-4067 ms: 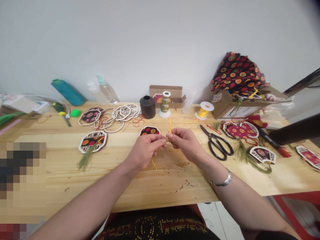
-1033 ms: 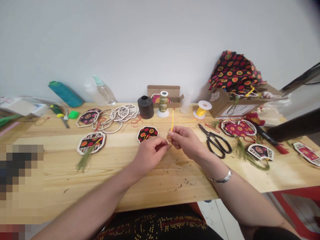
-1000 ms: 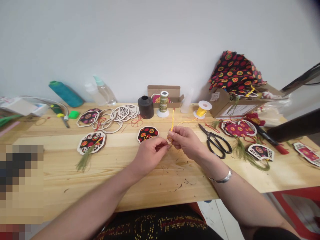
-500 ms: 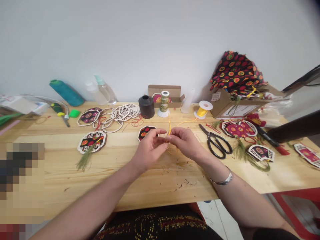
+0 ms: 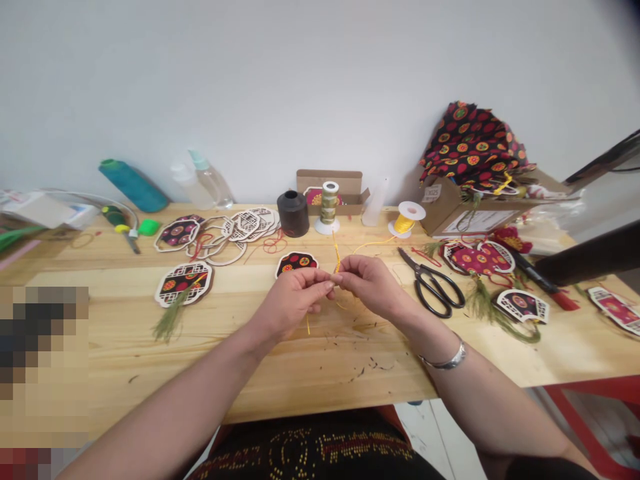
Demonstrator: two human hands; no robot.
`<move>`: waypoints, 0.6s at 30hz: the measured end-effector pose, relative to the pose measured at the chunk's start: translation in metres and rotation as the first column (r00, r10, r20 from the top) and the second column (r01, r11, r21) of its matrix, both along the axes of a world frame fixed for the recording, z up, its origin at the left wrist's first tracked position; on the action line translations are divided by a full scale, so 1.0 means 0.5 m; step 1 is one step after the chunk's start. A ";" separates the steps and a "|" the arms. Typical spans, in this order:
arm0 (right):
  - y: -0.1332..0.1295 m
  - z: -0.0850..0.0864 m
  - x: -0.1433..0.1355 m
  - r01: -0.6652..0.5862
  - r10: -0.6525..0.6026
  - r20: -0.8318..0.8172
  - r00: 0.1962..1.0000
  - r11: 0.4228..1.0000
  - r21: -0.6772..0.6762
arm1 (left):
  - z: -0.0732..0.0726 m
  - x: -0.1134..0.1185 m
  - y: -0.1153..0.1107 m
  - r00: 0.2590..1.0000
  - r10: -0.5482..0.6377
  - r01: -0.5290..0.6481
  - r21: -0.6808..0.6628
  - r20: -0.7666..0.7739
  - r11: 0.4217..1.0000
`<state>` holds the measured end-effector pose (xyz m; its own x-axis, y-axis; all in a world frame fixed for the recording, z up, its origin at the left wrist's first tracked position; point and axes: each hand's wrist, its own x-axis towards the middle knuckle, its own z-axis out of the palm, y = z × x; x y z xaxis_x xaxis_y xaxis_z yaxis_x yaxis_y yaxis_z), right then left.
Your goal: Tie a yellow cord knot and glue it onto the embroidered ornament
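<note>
Left fingers closed in, 9 o'clock of my right fingers, both clamped on yellow cord; keep tension even.

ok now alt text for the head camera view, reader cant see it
Left hand and right hand pinch a yellow cord together above a wooden table. Black-handled scissors lie right of them, with thread spools and patterned ornaments around.

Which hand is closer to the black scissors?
The right hand, which is left of the scissors. The left hand is farther left, beyond the right hand; both pinch the yellow cord.
</note>
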<state>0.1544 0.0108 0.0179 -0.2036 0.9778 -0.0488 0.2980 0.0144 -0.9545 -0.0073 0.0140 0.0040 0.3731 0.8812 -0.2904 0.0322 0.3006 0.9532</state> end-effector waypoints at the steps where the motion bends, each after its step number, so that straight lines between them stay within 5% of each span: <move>1: -0.001 0.003 0.001 -0.012 0.012 -0.029 1.000 1.000 -0.020 | -0.003 -0.001 0.001 1.000 -0.005 0.006 -0.022 0.029 1.000; 10: -0.001 0.006 0.007 -0.098 0.066 -0.182 0.981 0.980 -0.172 | 0.002 -0.002 0.002 0.988 -0.030 0.039 -0.059 0.149 0.997; 18: 0.000 0.005 0.005 -0.032 0.027 -0.074 0.997 0.998 -0.057 | 0.003 0.001 0.006 0.994 0.070 -0.071 0.004 0.086 0.997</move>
